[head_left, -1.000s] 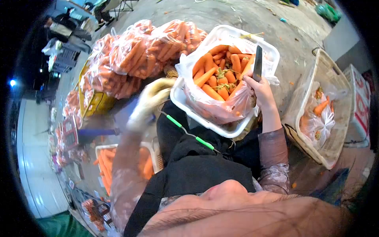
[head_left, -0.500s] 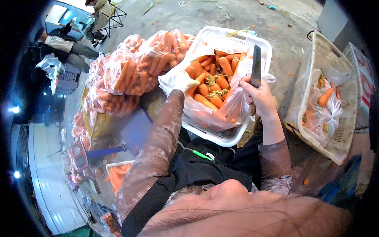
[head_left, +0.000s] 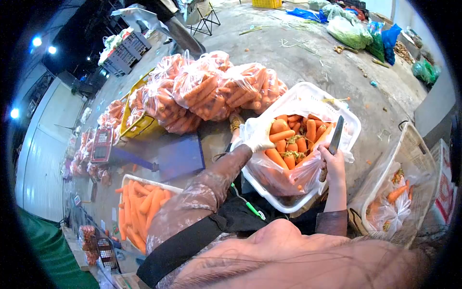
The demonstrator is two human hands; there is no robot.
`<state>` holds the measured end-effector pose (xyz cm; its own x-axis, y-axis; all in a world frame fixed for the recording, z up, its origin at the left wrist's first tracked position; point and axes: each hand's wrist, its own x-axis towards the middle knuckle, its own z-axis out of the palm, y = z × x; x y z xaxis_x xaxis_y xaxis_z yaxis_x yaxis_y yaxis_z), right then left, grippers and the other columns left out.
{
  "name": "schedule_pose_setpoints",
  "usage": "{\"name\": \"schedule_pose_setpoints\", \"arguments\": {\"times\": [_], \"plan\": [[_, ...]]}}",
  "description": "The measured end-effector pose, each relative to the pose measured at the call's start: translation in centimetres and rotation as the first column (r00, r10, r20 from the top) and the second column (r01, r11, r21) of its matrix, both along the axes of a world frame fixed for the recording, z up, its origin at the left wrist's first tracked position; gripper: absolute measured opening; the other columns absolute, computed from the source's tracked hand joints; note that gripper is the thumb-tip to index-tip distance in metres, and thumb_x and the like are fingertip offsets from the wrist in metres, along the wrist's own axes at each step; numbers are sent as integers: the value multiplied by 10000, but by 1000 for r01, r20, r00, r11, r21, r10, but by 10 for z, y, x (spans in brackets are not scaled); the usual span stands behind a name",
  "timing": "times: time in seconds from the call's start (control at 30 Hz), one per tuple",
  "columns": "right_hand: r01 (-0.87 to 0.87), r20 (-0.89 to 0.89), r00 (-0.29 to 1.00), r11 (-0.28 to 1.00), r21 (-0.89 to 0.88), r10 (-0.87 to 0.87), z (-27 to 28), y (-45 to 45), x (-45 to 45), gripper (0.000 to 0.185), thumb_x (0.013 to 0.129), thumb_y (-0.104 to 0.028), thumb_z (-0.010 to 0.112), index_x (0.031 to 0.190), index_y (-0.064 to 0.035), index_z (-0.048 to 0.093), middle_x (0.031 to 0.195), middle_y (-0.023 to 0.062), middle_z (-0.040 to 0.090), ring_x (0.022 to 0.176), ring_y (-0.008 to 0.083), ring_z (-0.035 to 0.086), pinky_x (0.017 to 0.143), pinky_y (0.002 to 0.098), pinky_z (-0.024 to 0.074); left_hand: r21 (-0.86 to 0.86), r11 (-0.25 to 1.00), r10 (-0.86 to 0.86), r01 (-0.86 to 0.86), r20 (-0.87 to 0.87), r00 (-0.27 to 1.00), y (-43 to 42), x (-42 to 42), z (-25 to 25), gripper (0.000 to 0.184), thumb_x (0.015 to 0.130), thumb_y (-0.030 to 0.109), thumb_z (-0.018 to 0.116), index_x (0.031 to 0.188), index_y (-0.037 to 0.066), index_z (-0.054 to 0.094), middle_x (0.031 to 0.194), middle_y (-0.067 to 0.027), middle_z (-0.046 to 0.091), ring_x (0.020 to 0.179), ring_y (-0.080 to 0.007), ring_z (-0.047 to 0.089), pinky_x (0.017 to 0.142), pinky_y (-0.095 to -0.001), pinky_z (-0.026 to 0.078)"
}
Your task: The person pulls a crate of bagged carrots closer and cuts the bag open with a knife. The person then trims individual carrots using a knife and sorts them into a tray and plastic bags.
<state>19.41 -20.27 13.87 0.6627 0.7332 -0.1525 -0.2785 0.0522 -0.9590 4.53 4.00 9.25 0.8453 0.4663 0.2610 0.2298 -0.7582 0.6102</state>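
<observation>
My right hand (head_left: 332, 161), bare, is closed round the handle of a knife (head_left: 339, 129), whose blade points up beside the right side of an open plastic bag (head_left: 288, 180). Carrots (head_left: 291, 158), some with green stubs, fill the bag, which lines a white basket (head_left: 352, 126) in front of me. At the bag's left side is my left hand (head_left: 260, 137) in a pale glove, with a carrot (head_left: 282, 136) at its fingers. Its fingers blend into the white plastic, so their grip is unclear.
Bagged carrots (head_left: 202, 89) are piled beyond a blue platform scale (head_left: 180, 156). Loose carrots fill a crate (head_left: 142, 207) at lower left. On the right, a pale crate (head_left: 380, 168) holds another carrot bag. Another person's leg (head_left: 185, 38) shows at the back.
My gloved left hand swung from above my lap to the bag's left side, and stays there. My right hand still holds the knife. The view has shifted, moving the basket right and lower.
</observation>
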Motion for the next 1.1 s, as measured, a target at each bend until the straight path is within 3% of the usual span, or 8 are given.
{"name": "schedule_pose_setpoints", "arguments": {"times": [0.17, 0.27, 0.37, 0.57, 0.83, 0.97, 1.03, 1.1], "plan": [[-46, 33, 998, 998, -49, 48, -6, 12, -3, 95, 841, -115, 616, 840, -34, 565, 564, -34, 446, 415, 52, 387, 389, 207, 309, -466, 884, 151, 38, 362, 920, -54, -30, 64, 716, 551, 192, 732, 1199, 32, 475, 1066, -136, 567, 940, -266, 586, 849, -393, 469], [-33, 62, 997, 992, -123, 41, -8, 17, -7, 101, 839, -118, 622, 863, -38, 564, 587, -36, 461, 426, 47, 389, 393, 204, 306, -824, 429, 353, 369, 529, 772, -63, -42, 62, 713, 576, 212, 705, 1218, 34, 454, 1070, -145, 564, 945, -280, 585, 855, -408, 472], [-24, 189, 980, 984, -175, 57, -15, 16, -12, 124, 830, -152, 645, 854, -53, 575, 608, -40, 481, 450, 39, 400, 410, 200, 300, -792, -13, 463, 610, 536, 706, -65, -49, 46, 710, 601, 233, 677, 1238, 37, 433, 1074, -155, 560, 950, -294, 583, 860, -423, 475], [-16, 394, 908, 951, -309, 143, -22, 26, -21, 164, 790, -166, 662, 786, -12, 605, 654, -2, 566, 588, 91, 505, 555, 265, 412, -713, -202, 492, 672, 519, 699, -73, -58, 39, 707, 651, 273, 622, 1278, 42, 391, 1081, -174, 552, 960, -321, 580, 871, -454, 482], [-48, 513, 817, 918, -395, 264, -20, 30, -28, 178, 780, -166, 658, 796, 6, 615, 642, 17, 578, 605, 118, 531, 591, 287, 434, -806, 36, 443, 591, 543, 713, -86, -62, 63, 698, 693, 365, 617, 1258, 7, 417, 1083, -151, 576, 978, -295, 586, 890, -392, 484], [-24, 525, 813, 916, -400, 250, -18, 29, -28, 204, 775, -188, 659, 799, 10, 618, 636, 49, 591, 605, 135, 553, 588, 299, 441, -911, 403, 357, 88, 246, 901, -82, -51, 43, 776, 623, 164, 744, 1290, -18, 392, 1106, -188, 557, 1018, -295, 564, 901, -348, 453], [80, 605, 765, 900, -429, 221, -9, 26, -31, 226, 769, -199, 659, 793, 21, 611, 658, 99, 620, 622, 172, 595, 599, 315, 456, -311, 925, 272, -219, 137, 953, -68, -36, -25, 790, 648, 203, 749, 1302, -40, 379, 1155, -226, 527, 1081, -336, 521, 928, -383, 423], [101, 682, 700, 916, -388, 211, -19, 23, -25, 240, 761, -205, 662, 797, 27, 610, 688, 145, 636, 669, 239, 634, 625, 347, 474, -64, 955, 292, -291, 24, 956, -73, -38, -31, 799, 654, 219, 751, 1305, -51, 374, 1186, -248, 500, 1112, -366, 490, 946, -406, 403]]}}
